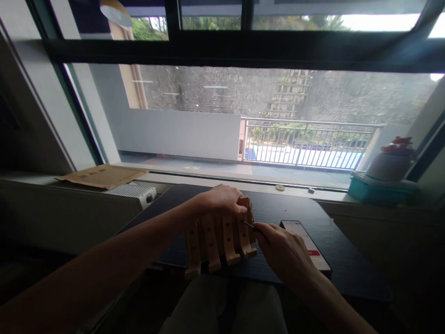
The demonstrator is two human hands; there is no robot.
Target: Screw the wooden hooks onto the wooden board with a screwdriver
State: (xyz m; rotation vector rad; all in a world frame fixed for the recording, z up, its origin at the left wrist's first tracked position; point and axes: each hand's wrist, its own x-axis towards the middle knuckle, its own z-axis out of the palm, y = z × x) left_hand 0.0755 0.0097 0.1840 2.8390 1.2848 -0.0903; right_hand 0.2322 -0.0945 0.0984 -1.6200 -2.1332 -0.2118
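Wooden slat assembly (pixel 222 236), four slats seemingly joined already, is being gripped by the left hand (pixel 219 200) at the near edge of the dark table (pixel 278 204) while its rightmost slat is being worked with a thin tool (pixel 248 225) pinched in the right hand (pixel 281 248).

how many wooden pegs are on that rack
4, in a row on the rack under the left hand: leftmost peg, second peg, third peg, rightmost peg, by the tool in the right hand. The left hand may hide more.

Head cam, fwd/down, close on wooden rack (pixel 227 241), window (pixel 208 93) ahead
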